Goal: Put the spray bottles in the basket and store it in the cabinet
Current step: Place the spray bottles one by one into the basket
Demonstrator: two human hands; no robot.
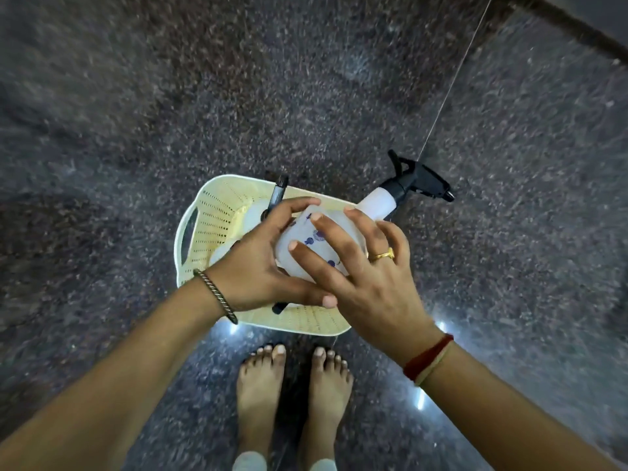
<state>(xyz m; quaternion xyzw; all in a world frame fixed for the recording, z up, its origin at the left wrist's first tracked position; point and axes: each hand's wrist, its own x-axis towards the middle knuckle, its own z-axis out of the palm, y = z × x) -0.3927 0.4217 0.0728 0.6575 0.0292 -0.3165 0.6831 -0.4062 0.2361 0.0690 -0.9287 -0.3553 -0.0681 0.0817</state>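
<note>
A cream perforated basket [217, 212] stands on the speckled floor just ahead of my feet. Over it I hold a white spray bottle [377, 202] with a black trigger head [421, 181] that points up and to the right, past the basket's far rim. My left hand [258, 263] grips the bottle's body from the left, and my right hand [367, 266] lies over it from the right with fingers spread. Inside the basket lie other white bottles, one with a black nozzle [277, 195] sticking up at the far side. Most of the basket's inside is hidden by my hands.
Dark polished granite floor [136, 113] lies all around the basket. My bare feet [295, 385] stand right behind it. A thin joint line runs up to the right, toward a dark ledge [577, 25] in the top right corner.
</note>
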